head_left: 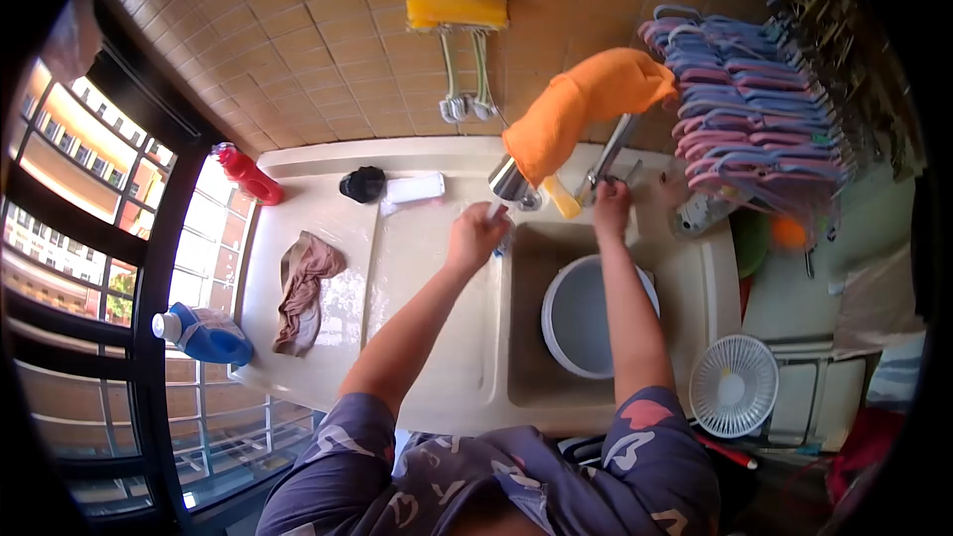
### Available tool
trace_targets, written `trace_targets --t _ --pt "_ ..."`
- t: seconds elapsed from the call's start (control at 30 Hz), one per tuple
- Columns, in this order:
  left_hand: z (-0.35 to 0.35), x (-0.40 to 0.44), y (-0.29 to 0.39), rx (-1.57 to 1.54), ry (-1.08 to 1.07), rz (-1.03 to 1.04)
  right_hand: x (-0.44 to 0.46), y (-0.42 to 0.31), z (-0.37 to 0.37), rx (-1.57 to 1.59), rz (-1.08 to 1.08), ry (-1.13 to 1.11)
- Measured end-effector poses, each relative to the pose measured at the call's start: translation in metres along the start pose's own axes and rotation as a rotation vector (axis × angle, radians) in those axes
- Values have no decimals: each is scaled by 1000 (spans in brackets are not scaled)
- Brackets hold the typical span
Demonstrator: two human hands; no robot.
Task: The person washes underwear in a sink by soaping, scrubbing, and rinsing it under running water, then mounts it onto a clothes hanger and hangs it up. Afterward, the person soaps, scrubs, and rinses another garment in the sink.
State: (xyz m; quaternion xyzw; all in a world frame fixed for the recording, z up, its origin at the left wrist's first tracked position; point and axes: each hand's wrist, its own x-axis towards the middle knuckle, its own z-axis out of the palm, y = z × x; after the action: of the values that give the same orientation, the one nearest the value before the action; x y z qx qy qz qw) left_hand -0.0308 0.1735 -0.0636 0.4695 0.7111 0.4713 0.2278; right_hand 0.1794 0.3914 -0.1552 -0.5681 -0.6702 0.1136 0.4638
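Note:
My left hand [477, 236] is closed just below the metal spout end [507, 180]. A pale strip shows at its fingertips; I cannot tell whether it is water or an object. An orange cloth [581, 104] drapes over the spout, which arches above the sink. My right hand [612, 208] has its fingers curled at the base of the metal tap [612, 151], on what looks like its handle. Below my right forearm, a round white bucket [562, 323] stands in the sink basin [526, 377]. A yellow bar-like piece [563, 199] lies behind the basin, between my hands.
On the counter at left lie a crumpled brown cloth [306, 288], a white brush-like item [415, 189] and a black scrubber [362, 184]. Red [248, 177] and blue [213, 335] bottles stand by the window. Hangers [749, 104] crowd the upper right, above a white basket [735, 385].

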Motion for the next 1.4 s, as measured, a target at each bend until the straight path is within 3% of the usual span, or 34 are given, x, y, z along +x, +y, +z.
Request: trace_targets --t 0.03,0.1,0.13,0.17,0.2,0.23,0.3,0.37,0.43,0.53,0.6,0.63,0.67,0.7,0.73,0.77,0.83,0.9,0.97,1.0,1.03,1.07,1.1,1.13,1.17,1.27,1.33,1.4 --pt "1 -3 2 -2 65 103 12 13 5 -70 -21 107" --pt "4 -5 12 -61 108 87 47 80 21 -444 -283 -268" --pt "3 -5 17 -112 91 8 47 52 -4 -456 -296 -287" --pt "2 -5 22 -166 79 -70 64 115 36 -363 -164 -299" --pt "-1 -4 27 -102 94 -45 75 107 27 -519 -263 -455" --pt "-4 -3 30 -36 108 -24 81 120 36 -565 -260 -417" --pt "-4 -1 26 -67 160 107 86 109 27 -523 -210 -401" --pt "-14 -2 38 -10 137 96 103 137 51 -27 244 -386" --pt "-15 -1 35 -2 175 141 86 60 -3 -8 128 -374" --pt "-16 2 27 -2 170 165 80 37 -27 269 -109 -428" --pt "-21 -3 32 -6 137 153 70 24 -47 100 -246 -358" --pt "-25 -7 37 -8 97 141 59 26 -47 0 -173 -409" --pt "-27 -11 41 -64 74 187 34 68 -9 283 -69 -318" --pt "-25 -12 37 -150 60 239 -11 11 -33 542 556 -503" --pt "-25 -15 40 -152 37 264 -54 -30 -47 850 847 -699" --pt "-29 -20 47 -153 15 288 -94 -62 -59 1047 941 -1028" --pt "-37 -33 53 -209 -23 341 -158 -97 -63 1522 1225 -1258" --pt "-43 -44 42 -255 -166 344 -206 -133 -64 1754 1306 -1267" --pt "-50 -60 27 -415 -241 310 -240 -136 -54 1782 978 -1326" --pt "-60 -73 25 -464 -254 215 -248 -129 -43 1929 1137 -1169" --pt "-72 -86 25 -500 -285 103 -246 -137 -46 1939 1160 -1135" --pt "-79 -92 15 -375 -240 99 -242 -162 -55 1669 1246 -979" --pt "-88 -100 10 -235 -163 16 -237 -161 -46 1625 1185 -1224" --pt "-92 -103 -2 -153 -80 -51 -241 -166 -38 1637 1094 -1333" --pt "-96 -106 -11 -80 -15 -114 -241 -199 -62 1497 1142 -1394" --pt "-130 -123 -15 108 60 -187 -248 -218 -49 1373 963 -1595" --pt "-138 -128 -36 142 51 -245 -250 -233 -34 1143 538 -1833" --pt "-139 -132 -50 181 29 -295 -257 -234 -19 932 534 -1800"
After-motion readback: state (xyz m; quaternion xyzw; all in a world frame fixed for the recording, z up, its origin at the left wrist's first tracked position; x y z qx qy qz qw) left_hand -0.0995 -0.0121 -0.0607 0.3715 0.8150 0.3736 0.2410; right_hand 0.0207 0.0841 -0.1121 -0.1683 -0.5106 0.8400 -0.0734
